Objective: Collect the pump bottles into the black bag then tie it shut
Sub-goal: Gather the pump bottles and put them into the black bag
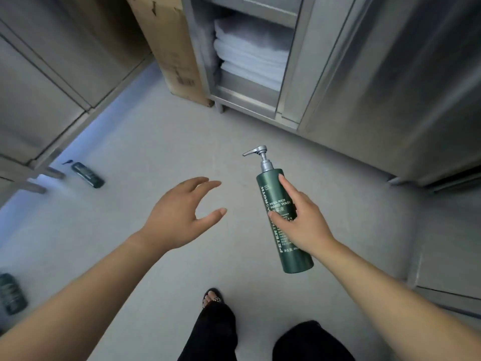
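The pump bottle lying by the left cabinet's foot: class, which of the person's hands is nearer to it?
Left. The left hand hovers open to the right of that pump bottle, not touching it; the right hand is farther right, gripping a second green bottle.

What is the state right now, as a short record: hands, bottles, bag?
right hand: grips green pump bottle, pump pointing away
left hand: empty, fingers spread
second bottle: lying on floor by left cabinet
third bottle: on floor at left edge of view
black bag: not in view
shelf ahead: folded towels
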### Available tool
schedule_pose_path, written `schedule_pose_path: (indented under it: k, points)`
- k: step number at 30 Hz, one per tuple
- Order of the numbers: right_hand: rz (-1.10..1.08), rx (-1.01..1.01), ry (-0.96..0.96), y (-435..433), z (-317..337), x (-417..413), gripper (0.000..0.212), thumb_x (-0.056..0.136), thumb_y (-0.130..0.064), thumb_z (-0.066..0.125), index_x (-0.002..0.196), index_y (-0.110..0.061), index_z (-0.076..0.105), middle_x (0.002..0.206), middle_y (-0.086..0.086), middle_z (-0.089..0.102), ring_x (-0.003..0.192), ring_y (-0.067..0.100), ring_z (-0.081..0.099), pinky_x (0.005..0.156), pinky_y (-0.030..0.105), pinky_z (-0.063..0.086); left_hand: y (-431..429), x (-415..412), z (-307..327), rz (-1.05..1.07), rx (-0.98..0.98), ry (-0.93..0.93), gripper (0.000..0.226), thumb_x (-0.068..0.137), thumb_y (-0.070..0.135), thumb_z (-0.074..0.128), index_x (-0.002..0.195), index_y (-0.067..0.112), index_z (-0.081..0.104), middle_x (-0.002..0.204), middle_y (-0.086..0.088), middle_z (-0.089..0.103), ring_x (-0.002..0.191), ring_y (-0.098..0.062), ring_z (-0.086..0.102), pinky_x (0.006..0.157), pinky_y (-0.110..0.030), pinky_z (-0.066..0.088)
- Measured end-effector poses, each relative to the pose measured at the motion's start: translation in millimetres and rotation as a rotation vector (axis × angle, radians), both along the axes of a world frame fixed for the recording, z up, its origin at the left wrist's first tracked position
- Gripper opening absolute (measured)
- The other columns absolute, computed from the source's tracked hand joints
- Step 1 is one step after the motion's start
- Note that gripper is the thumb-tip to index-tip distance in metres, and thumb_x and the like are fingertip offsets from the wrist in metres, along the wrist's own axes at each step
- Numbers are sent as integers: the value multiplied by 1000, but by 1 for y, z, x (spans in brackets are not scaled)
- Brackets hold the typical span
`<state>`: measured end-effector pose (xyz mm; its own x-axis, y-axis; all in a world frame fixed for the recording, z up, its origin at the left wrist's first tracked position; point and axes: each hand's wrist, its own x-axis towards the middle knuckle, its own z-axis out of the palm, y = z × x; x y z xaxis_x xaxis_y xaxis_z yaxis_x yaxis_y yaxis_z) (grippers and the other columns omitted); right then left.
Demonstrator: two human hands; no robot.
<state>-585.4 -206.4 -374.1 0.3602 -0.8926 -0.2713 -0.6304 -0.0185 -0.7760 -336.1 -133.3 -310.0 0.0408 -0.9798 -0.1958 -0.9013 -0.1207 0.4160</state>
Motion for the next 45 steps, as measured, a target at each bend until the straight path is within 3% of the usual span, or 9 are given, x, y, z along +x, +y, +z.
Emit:
schedule_pose_path:
  k: [6, 11, 13, 15, 18, 25, 33, 37, 45]
  points:
    - [23, -34, -66, 35, 182, 54, 78, 73, -43, 67, 132, -65, 20, 115, -15, 53, 97, -3, 54, 80, 23, 41, 46, 44, 173, 101, -120, -10, 58, 86, 61, 44, 138, 36, 40, 144, 4, 43, 131, -14, 40, 91, -29, 41]
    - [93, -132, -97, 51, 247, 107, 78, 72, -44, 67, 133, -64, 23, 117, -15, 54, 101, 2, 54, 81, 18, 40, 88, 92, 230, 168, -167, -92, 63, 83, 65, 38, 137, 33, 42, 140, 3, 49, 124, -18, 48, 91, -33, 42]
    - [130, -165, -118, 53, 261, 131, 78, 71, -44, 66, 134, -62, 24, 121, -15, 55, 105, 6, 55, 87, 25, 44, 106, 110, 243, 216, -194, -99, 67, 80, 67, 35, 136, 31, 44, 137, 3, 51, 120, -19, 51, 90, -33, 42]
    - [172, -188, -131, 54, 271, 154, 78, 70, -43, 66, 134, -61, 25, 122, -17, 56, 105, 7, 57, 91, 31, 47, 121, 127, 250, 284, -228, -87, 68, 80, 68, 34, 135, 31, 44, 136, 3, 52, 116, -19, 53, 86, -32, 43]
    - [241, -209, -154, 49, 280, 183, 77, 68, -46, 64, 133, -62, 27, 116, -30, 54, 99, -3, 58, 87, 27, 48, 132, 148, 251, 385, -252, -64, 64, 81, 66, 39, 136, 32, 43, 136, 4, 51, 113, -19, 55, 77, -27, 39]
    - [389, -187, -136, 1, 287, 234, 77, 68, -47, 63, 133, -62, 24, 134, -18, 53, 116, 6, 55, 99, 37, 46, 103, 176, 239, 505, -206, -52, 59, 85, 64, 43, 136, 34, 41, 138, 8, 48, 115, -16, 53, 77, -26, 36]
    - [504, -131, -198, -88, 282, 308, 78, 70, -46, 64, 134, -63, 22, 117, -12, 54, 107, 10, 56, 95, 41, 48, 30, 214, 250, 711, -145, -26, 60, 82, 66, 40, 135, 37, 41, 139, 12, 46, 102, -11, 54, 82, -28, 40]
    - [577, -81, -242, -112, 279, 355, 79, 72, -42, 66, 135, -60, 22, 122, -9, 56, 107, 14, 57, 94, 44, 49, 17, 238, 256, 799, -148, -69, 59, 82, 65, 43, 134, 37, 42, 137, 12, 48, 104, -17, 56, 81, -30, 41]
    - [713, -65, -233, -130, 271, 457, 79, 73, -42, 66, 136, -59, 21, 128, -11, 55, 108, 12, 57, 93, 42, 50, 29, 315, 244, 917, -90, -118, 61, 83, 63, 41, 136, 34, 41, 140, 7, 48, 126, -16, 46, 95, -35, 41]
